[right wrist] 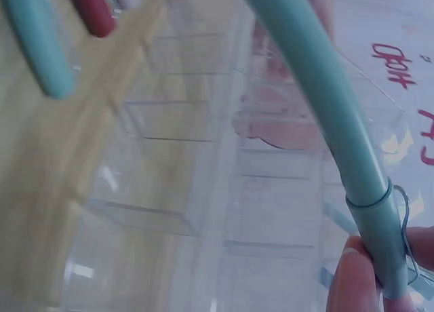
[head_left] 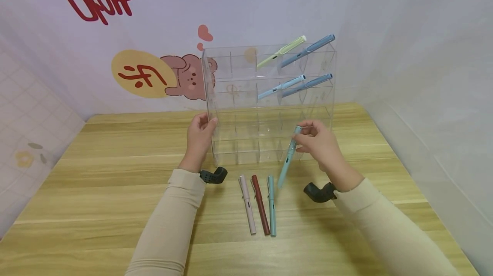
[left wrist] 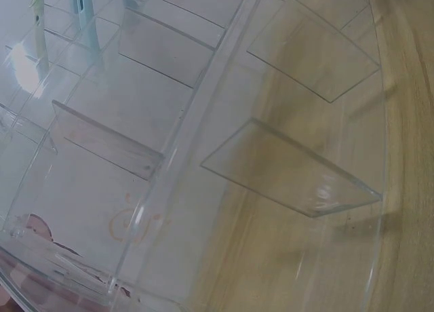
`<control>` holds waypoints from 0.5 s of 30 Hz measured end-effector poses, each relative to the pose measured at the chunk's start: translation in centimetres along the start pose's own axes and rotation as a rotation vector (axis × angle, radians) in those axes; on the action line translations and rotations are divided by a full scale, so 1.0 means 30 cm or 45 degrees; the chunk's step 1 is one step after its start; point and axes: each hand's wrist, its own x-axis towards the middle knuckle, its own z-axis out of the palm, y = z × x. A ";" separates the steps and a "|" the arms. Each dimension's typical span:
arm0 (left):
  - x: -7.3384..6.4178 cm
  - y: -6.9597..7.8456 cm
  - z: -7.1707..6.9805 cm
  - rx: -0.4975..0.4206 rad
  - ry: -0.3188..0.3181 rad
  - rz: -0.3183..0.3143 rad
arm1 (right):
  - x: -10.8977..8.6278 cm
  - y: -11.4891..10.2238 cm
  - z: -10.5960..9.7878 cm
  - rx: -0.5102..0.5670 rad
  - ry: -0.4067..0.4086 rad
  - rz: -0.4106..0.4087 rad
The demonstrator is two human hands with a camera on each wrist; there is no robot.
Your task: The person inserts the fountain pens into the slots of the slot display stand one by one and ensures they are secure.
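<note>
A clear plastic pen rack point(head_left: 246, 140) with divided tiers stands upright at the back of the table. My left hand point(head_left: 198, 142) grips its left side panel, thumb in front. Between the thumb and fingers of my right hand point(head_left: 322, 147), a teal pen point(head_left: 288, 161) is pinched by its capped end, the other end slanting down before the lower right compartments. In the right wrist view, the pen's clip point(right wrist: 407, 230) lies beside the fingers. On the table lie a pale pink pen point(head_left: 247, 207), a dark red pen point(head_left: 260, 207) and another teal pen point(head_left: 271, 207), side by side.
The rack's upper two tiers hold a pale green pen point(head_left: 286, 48), a blue pen point(head_left: 313, 48), a light blue pen point(head_left: 283, 87) and another blue pen point(head_left: 311, 84), all leaning. A printed cloth point(head_left: 269, 6) hangs behind the wooden table point(head_left: 115, 173).
</note>
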 end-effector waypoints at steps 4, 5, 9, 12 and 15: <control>0.001 -0.001 0.001 0.002 0.001 -0.002 | 0.007 -0.027 -0.009 0.098 0.078 0.009; 0.001 -0.002 0.001 0.002 0.001 -0.003 | 0.008 -0.033 -0.010 0.123 0.098 0.004; 0.000 0.000 0.000 0.006 0.006 -0.008 | 0.017 -0.054 -0.015 0.246 0.185 -0.029; -0.001 0.001 0.000 0.013 0.007 -0.012 | 0.024 -0.073 -0.018 0.354 0.252 -0.065; -0.001 0.000 0.000 0.015 0.004 -0.012 | 0.029 -0.092 -0.017 0.451 0.319 -0.102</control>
